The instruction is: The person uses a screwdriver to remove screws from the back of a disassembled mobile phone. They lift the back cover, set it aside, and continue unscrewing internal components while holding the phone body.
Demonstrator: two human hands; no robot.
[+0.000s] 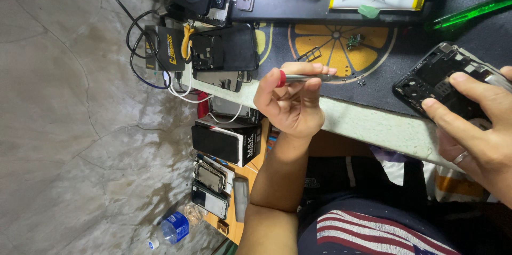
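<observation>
The left hand has a clenched grip on a red-capped screwdriver, held level above the bench edge. The right hand presses an opened phone flat on the dark mat, fingers spread over its frame. Good practice here, I judge: pin the phone firmly, bring the tip in straight, and mind the loose screws lying between the hands

— Where do your hands sit?

— Your left hand holds a screwdriver over the table edge. Your right hand, well apart to its right, rests on an opened phone lying on the mat.

— What's to the left?

— A phone frame on the table, a stack of phones below it, and a bottle on the floor.
</observation>
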